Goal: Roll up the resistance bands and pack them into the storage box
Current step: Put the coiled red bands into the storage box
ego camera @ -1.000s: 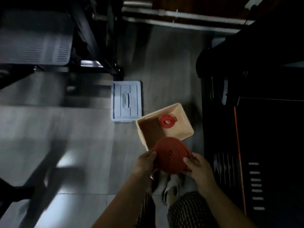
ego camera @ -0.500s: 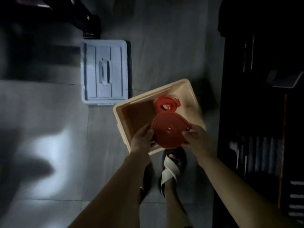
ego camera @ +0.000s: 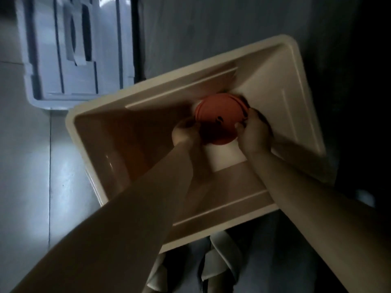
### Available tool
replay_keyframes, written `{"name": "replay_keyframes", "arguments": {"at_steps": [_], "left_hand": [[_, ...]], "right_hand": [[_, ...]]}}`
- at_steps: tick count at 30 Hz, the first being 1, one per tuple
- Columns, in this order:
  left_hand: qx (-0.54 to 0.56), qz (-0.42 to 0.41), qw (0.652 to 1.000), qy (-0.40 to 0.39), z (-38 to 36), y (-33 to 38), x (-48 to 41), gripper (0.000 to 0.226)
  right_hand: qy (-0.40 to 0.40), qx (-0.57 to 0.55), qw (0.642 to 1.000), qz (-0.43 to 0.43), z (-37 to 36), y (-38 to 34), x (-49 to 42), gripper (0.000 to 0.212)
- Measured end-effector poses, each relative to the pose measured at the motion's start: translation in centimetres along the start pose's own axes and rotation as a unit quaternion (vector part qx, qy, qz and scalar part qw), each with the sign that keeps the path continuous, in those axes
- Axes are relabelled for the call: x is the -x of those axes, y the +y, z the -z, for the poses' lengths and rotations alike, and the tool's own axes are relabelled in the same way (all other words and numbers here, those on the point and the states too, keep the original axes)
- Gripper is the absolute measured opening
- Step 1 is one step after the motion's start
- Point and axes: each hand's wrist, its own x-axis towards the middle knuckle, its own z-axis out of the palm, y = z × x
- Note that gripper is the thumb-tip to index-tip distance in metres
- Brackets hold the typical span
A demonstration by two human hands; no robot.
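Coil of red band (ego camera: 218, 123) inside storage box (ego camera: 275, 85), pinched edgewise: left hand (ego camera: 186, 133) at 9 o'clock, right hand (ego camera: 254, 135) at 3 o'clock. Lower flat onto box floor; release both sides together to prevent unrolling.

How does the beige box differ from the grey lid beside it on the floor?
The box is beige; the lid is pale blue-grey. The box is deep and open-topped, while the lid lies flat. The box holds the rolled red band, gripped by the left hand and right hand; nothing shows on the lid. Both are rectangular plastic with rounded corners, on the floor.
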Motion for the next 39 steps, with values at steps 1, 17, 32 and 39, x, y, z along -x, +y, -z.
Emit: {"name": "replay_keyframes", "arguments": {"at_steps": [1,17,32,39], "left_hand": [[0.003,-0.005,1.000,0.011,-0.1,-0.1,-0.1,0.033],[-0.012,-0.041,0.999,-0.024,-0.9,-0.3,1.9,0.046],[0.071,-0.062,0.995,-0.032,-2.3,-0.9,3.1,0.055],[0.061,-0.066,0.995,-0.043,-1.8,-1.2,3.5,0.057]], "right_hand": [[-0.002,0.036,0.999,0.002,-0.3,-0.1,-0.1,0.051],[-0.097,0.213,0.972,0.015,2.1,-1.1,-0.7,0.078],[-0.019,0.215,0.976,0.039,1.6,-0.9,-0.2,0.080],[-0.038,0.201,0.977,0.065,3.1,-1.1,1.0,0.086]]}}
